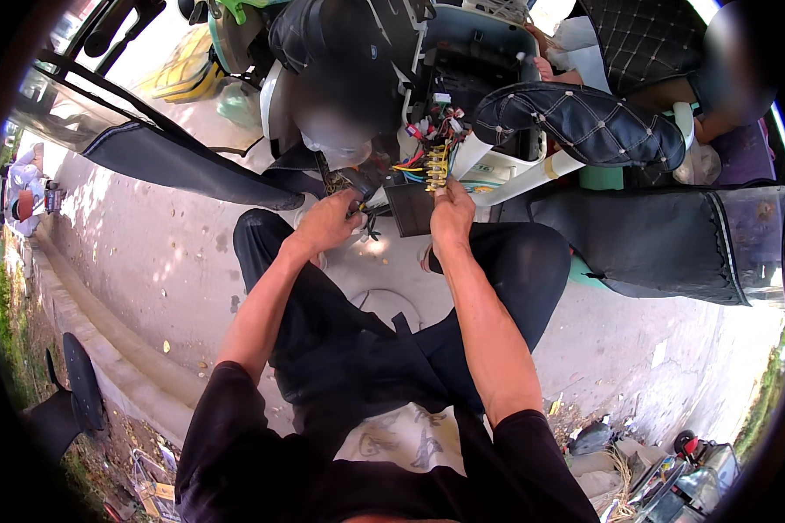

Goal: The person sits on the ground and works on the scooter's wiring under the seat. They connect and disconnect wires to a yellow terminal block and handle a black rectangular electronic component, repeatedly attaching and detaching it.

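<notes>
In the upper middle, my right hand (452,215) is closed with its fingertips on the lower end of a yellowish terminal strip (437,166). Red, yellow and blue wires (414,162) run into this strip. Just left of that hand, a flat black box (409,209) hangs below the strip. My left hand (328,221) pinches a bundle of thin dark wires (372,229), whose loose ends dangle under its fingers. The fingertips partly hide what they grip. Above both hands, an opened scooter body (481,26) shows a dark cavity with more wiring.
A quilted black pad (584,122) on white tubes (532,177) spans the right. Dark wind covers (183,166) (645,235) flank both sides. Another person's fingers (545,70) show behind the body. A kerb (105,322) runs along the left, and scrap parts (698,475) lie lower right.
</notes>
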Demonstrator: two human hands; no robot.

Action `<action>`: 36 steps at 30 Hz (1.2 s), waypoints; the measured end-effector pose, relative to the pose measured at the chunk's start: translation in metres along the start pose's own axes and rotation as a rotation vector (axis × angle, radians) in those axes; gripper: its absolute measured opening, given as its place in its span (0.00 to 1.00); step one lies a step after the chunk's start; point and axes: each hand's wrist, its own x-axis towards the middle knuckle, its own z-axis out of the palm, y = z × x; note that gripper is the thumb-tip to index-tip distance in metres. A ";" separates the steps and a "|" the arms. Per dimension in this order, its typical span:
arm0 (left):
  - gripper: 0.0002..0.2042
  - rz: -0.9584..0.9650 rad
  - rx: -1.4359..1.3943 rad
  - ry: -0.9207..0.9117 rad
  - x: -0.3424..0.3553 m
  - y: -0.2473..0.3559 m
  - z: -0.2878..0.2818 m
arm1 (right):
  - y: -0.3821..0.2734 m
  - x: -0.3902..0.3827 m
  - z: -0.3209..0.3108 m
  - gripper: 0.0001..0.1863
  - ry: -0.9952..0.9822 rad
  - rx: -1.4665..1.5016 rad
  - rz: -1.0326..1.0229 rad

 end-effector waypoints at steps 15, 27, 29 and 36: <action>0.32 0.145 -0.886 -0.004 0.088 -0.046 0.085 | -0.023 -0.002 0.005 0.18 -0.005 0.029 0.130; 0.20 0.123 -0.814 0.213 0.090 -0.032 0.104 | -0.015 0.001 -0.025 0.20 -0.052 -0.064 0.088; 0.17 0.147 -0.670 0.247 0.090 -0.037 0.103 | -0.010 -0.011 -0.027 0.21 -0.070 0.007 0.135; 0.14 0.016 -0.672 0.303 0.085 -0.016 0.096 | 0.014 -0.036 -0.044 0.26 -0.054 0.165 0.228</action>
